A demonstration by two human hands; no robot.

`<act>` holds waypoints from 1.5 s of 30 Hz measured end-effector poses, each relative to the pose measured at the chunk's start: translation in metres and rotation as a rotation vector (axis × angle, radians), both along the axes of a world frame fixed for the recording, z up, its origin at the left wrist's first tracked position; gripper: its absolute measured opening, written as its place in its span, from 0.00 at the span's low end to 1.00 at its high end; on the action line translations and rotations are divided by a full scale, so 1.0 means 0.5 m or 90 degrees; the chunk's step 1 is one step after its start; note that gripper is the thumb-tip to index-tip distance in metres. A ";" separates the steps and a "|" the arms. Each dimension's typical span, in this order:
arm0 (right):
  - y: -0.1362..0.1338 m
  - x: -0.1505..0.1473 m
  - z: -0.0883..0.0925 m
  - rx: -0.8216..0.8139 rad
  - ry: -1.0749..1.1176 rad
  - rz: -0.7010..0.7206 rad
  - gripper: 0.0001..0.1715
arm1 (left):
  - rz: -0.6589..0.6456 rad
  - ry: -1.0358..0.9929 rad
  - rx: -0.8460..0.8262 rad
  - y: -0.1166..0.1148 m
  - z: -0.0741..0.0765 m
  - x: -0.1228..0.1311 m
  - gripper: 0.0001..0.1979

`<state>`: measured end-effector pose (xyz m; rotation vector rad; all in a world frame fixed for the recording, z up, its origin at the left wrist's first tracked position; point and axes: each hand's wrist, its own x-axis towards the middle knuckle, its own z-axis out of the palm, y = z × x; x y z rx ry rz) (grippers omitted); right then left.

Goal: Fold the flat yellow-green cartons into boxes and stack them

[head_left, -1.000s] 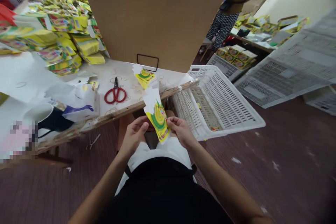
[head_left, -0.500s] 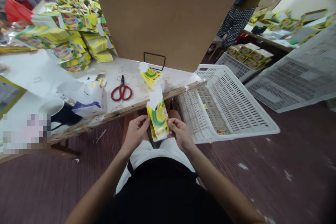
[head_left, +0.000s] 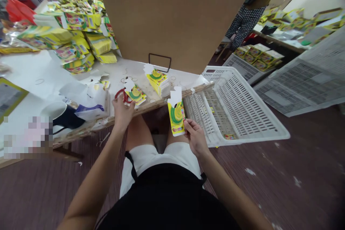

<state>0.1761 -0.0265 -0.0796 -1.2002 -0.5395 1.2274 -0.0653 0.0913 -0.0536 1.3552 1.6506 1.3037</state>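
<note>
My right hand (head_left: 196, 134) pinches the lower right edge of a flat yellow-green carton (head_left: 176, 116), held upright over my lap with its white flaps up. My left hand (head_left: 123, 112) is at the table edge with its fingers apart. Its thumb is beside another flat carton (head_left: 136, 94), which lies partly over the red-handled scissors (head_left: 120, 95). To the right of that carton, a small stack of similar cartons (head_left: 159, 81) rests on the table.
A large cardboard box (head_left: 172, 18) stands behind the stack. White crates (head_left: 246, 115) are on the right. On the left are a dark mug (head_left: 70, 118), a white packet (head_left: 90, 112) and piled cartons (head_left: 81, 46). A person in checked clothing (head_left: 244, 21) stands beyond.
My left hand has moved left and forward from the carton between both hands. One carton now lies over the scissors. My right hand has moved slightly right with the other carton.
</note>
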 end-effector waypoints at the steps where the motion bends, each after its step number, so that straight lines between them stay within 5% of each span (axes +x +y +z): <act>1: 0.000 -0.005 0.000 -0.003 -0.001 0.007 0.19 | 0.016 -0.001 0.022 -0.025 0.001 0.010 0.26; 3: 0.001 -0.022 -0.001 -0.005 0.002 0.032 0.21 | -0.102 -0.099 0.008 -0.079 0.002 0.037 0.23; 5: 0.001 -0.044 -0.001 -0.004 0.013 0.069 0.21 | -0.348 -0.261 -0.064 -0.126 -0.001 0.066 0.22; 7: 0.000 -0.067 -0.001 -0.001 0.025 0.102 0.21 | -0.440 -0.392 -0.101 -0.157 -0.005 0.087 0.22; 12: -0.002 -0.095 -0.002 -0.004 0.028 0.154 0.22 | -0.435 -0.591 -0.192 -0.178 -0.013 0.101 0.22; 18: -0.032 -0.084 -0.022 -0.027 -0.017 0.232 0.21 | -0.425 -0.629 -0.218 -0.181 -0.024 0.097 0.23; 25: -0.142 -0.027 -0.003 -0.042 -0.537 0.674 0.09 | -0.354 -0.581 -0.194 -0.171 -0.021 0.050 0.23; 30: -0.141 -0.033 -0.025 -0.042 -0.636 0.596 0.05 | -0.343 -0.570 -0.208 -0.182 -0.014 0.058 0.23; 38: -0.027 -0.067 -0.161 -0.058 -0.632 0.511 0.07 | -0.321 -0.556 -0.208 -0.181 -0.010 0.064 0.22; 42: -0.013 -0.071 -0.200 -0.066 -0.595 0.570 0.10 | -0.300 -0.557 -0.210 -0.182 -0.013 0.061 0.23; 45: -0.021 -0.057 -0.186 -0.043 -0.545 0.617 0.11 | -0.313 -0.577 -0.219 -0.190 -0.015 0.060 0.23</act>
